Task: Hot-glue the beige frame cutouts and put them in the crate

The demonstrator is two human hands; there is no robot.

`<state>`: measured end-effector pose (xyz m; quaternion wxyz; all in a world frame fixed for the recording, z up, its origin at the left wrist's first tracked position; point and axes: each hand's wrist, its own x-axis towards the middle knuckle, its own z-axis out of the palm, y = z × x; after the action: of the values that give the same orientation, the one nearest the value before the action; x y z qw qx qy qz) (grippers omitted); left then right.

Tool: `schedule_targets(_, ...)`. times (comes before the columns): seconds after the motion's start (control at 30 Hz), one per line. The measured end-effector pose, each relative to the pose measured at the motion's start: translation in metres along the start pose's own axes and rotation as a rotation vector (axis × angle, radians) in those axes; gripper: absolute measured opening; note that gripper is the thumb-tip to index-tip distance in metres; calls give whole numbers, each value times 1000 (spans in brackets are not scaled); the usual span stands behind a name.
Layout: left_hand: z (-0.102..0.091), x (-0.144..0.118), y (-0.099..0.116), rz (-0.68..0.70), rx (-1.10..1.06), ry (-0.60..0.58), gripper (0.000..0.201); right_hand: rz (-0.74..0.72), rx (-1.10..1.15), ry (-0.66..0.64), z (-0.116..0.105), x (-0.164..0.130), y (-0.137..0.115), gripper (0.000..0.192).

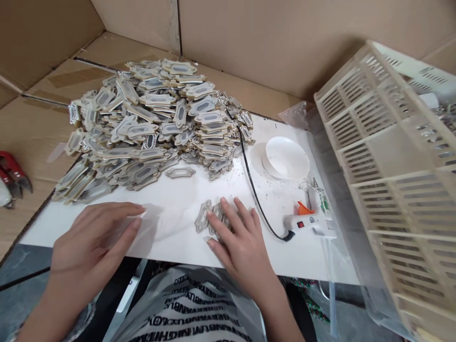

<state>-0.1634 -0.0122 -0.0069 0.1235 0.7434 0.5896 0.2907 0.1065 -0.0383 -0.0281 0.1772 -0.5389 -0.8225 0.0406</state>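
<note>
My right hand (239, 237) lies flat, fingers spread, on a few small flat beige frame-shaped pieces (204, 217) on the white board (171, 223). My left hand (96, 232) rests palm down on the board's near left part, fingers together, holding nothing. A big heap of the same beige pieces (149, 123) covers the board's far left. One loose piece (180, 172) lies between the heap and my hands.
A white glue gun (309, 221) with an orange trigger lies right of my right hand; its black cord (251, 180) runs toward the heap. A white round dish (287, 157) sits behind it. A cream slatted plastic crate (395, 180) stands right. Red-handled pliers (12, 173) lie far left. Cardboard walls surround.
</note>
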Motion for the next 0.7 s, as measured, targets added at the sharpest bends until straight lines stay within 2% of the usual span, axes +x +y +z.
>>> schedule_targets(0.13, -2, -3, -13, 215, 109, -44, 20, -41, 3, -51, 3, 10, -3, 35)
schedule_targets(0.23, 0, -7, -18, 303, 128, -55, 25, -53, -4, -43, 4, 17, -2, 32)
schedule_targets(0.37, 3, -10, -19, 259, 153, -36, 22, -63, -10, 19, 4, 21, -11, 31)
schedule_targets(0.5, 5, -12, -20, 259, 169, -16, 25, -155, 35, 97, 11, 20, -32, 28)
schedule_targets(0.7, 3, -17, -27, 291, 213, -9, 22, -246, 7, 53, 21, 15, -50, 32)
